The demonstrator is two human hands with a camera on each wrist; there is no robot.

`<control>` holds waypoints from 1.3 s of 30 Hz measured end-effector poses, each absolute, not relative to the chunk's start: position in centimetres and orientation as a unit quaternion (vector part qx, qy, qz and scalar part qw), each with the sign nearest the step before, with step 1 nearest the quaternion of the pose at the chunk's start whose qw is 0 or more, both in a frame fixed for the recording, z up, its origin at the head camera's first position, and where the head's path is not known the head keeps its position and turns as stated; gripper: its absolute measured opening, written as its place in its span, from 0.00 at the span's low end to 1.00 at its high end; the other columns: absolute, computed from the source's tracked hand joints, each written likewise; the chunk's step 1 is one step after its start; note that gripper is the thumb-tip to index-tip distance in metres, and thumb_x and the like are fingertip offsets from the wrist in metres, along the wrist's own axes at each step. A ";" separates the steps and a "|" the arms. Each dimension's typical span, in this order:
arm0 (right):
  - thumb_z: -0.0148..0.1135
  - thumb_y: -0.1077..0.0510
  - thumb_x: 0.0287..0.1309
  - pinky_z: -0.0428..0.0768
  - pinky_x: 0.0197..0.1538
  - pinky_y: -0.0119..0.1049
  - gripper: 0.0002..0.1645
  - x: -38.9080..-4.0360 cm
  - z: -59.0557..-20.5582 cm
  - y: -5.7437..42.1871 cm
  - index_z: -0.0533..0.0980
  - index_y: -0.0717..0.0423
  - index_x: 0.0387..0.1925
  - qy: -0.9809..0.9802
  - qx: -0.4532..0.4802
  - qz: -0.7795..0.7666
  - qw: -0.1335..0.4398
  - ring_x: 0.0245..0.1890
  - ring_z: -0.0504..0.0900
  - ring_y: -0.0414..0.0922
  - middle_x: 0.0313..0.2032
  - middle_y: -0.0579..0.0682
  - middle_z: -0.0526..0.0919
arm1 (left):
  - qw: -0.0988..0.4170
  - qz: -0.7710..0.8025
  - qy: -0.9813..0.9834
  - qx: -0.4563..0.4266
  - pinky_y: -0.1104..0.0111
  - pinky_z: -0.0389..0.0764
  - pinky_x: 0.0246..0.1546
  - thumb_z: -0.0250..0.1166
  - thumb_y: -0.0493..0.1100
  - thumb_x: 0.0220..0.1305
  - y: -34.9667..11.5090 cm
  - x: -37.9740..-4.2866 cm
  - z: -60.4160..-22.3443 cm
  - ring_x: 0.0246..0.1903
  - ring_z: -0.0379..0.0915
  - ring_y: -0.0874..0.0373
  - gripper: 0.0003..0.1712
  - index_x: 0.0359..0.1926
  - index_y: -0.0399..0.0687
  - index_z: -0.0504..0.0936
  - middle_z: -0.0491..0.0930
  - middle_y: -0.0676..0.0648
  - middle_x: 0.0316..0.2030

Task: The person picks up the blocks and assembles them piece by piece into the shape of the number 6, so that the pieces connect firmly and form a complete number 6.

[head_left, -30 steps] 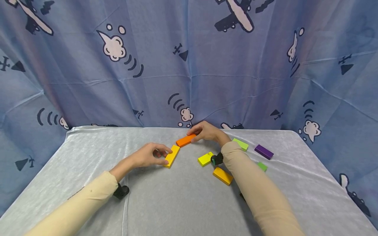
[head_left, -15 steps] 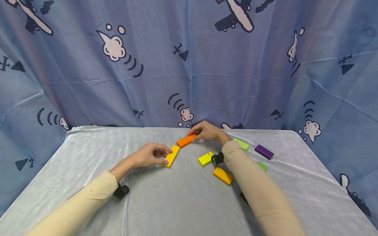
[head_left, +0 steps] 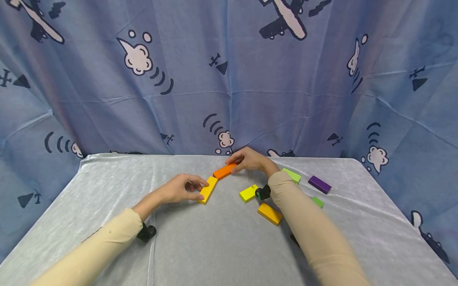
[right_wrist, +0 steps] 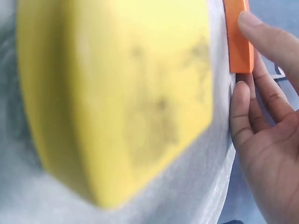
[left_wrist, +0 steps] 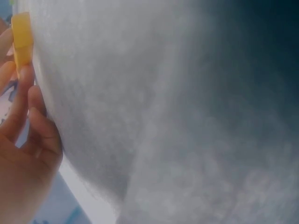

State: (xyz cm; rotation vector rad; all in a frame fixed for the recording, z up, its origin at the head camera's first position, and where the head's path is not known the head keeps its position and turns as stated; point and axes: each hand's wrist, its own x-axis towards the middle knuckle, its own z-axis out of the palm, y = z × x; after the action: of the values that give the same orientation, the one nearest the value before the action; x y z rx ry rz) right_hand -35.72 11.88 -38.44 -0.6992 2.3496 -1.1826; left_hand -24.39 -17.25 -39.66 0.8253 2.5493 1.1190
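Note:
On the grey cloth, my left hand (head_left: pixel 180 187) pinches a yellow-orange block (head_left: pixel 208 190) between thumb and fingers. The same block (left_wrist: pixel 22 35) shows at the upper left edge of the left wrist view. Just beyond it, my right hand (head_left: pixel 249 160) grips the right end of an orange block (head_left: pixel 224 171), whose near left corner comes up close to the yellow-orange block's far end. Whether the two touch I cannot tell. In the right wrist view the thumb (right_wrist: pixel 268 37) lies along the orange block (right_wrist: pixel 239 42).
Under and beside the right forearm lie a bright yellow block (head_left: pixel 248 194), an amber block (head_left: pixel 270 214), a light green block (head_left: pixel 292 175), a green block (head_left: pixel 317 201) and a purple block (head_left: pixel 320 184). A dark piece is partly hidden by the sleeve. A patterned curtain (head_left: pixel 186 79) hangs behind the table.

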 end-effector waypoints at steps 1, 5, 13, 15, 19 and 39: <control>0.75 0.68 0.55 0.75 0.60 0.41 0.22 -35.7 -38.4 12.0 0.84 0.62 0.53 0.843 -0.253 -0.429 0.206 0.52 0.80 0.49 0.50 0.50 0.86 | 0.119 0.383 0.872 0.282 0.61 0.78 0.47 0.76 0.42 0.61 -17.2 -24.4 -39.6 0.41 0.78 0.56 0.23 0.57 0.45 0.85 0.84 0.52 0.41; 0.76 0.68 0.54 0.75 0.60 0.41 0.24 -35.6 -38.4 12.6 0.83 0.64 0.54 0.835 -0.256 -0.445 0.197 0.54 0.80 0.50 0.50 0.52 0.86 | 0.119 0.384 0.871 0.282 0.61 0.78 0.47 0.76 0.41 0.61 -17.2 -24.3 -39.6 0.41 0.78 0.56 0.23 0.57 0.45 0.85 0.84 0.52 0.41; 0.75 0.64 0.57 0.77 0.57 0.44 0.23 -35.4 -37.5 13.6 0.82 0.66 0.54 0.839 -0.268 -0.438 0.179 0.54 0.80 0.52 0.54 0.57 0.84 | 0.119 0.380 0.871 0.287 0.61 0.78 0.46 0.75 0.42 0.62 -17.2 -24.5 -39.7 0.40 0.78 0.57 0.22 0.57 0.45 0.85 0.84 0.52 0.41; 0.74 0.63 0.58 0.78 0.56 0.44 0.22 -35.3 -36.9 13.9 0.82 0.66 0.54 0.844 -0.262 -0.434 0.174 0.53 0.81 0.52 0.54 0.59 0.83 | 0.120 0.378 0.871 0.289 0.61 0.78 0.45 0.74 0.42 0.63 -17.2 -24.6 -39.6 0.40 0.77 0.57 0.22 0.57 0.45 0.85 0.84 0.52 0.41; 0.73 0.60 0.60 0.78 0.55 0.44 0.23 -35.0 -35.9 14.9 0.81 0.66 0.55 0.850 -0.254 -0.432 0.161 0.53 0.81 0.51 0.55 0.60 0.83 | 0.120 0.377 0.870 0.294 0.62 0.78 0.44 0.74 0.41 0.63 -17.2 -24.6 -39.5 0.38 0.77 0.57 0.21 0.57 0.45 0.85 0.83 0.52 0.40; 0.70 0.55 0.65 0.76 0.55 0.57 0.21 -31.6 -34.0 18.1 0.81 0.62 0.55 0.865 -0.214 -0.428 0.151 0.51 0.79 0.60 0.48 0.53 0.85 | 0.109 0.383 0.868 0.295 0.62 0.79 0.44 0.75 0.40 0.62 -16.9 -24.8 -39.6 0.39 0.78 0.57 0.19 0.53 0.44 0.86 0.84 0.50 0.44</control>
State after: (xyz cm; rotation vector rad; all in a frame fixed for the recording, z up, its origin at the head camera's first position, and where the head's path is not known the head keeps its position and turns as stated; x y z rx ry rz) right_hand -31.60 18.06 -34.04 -0.6156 2.4833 -1.2295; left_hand -24.81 -16.94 -39.61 0.8676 2.5543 1.1278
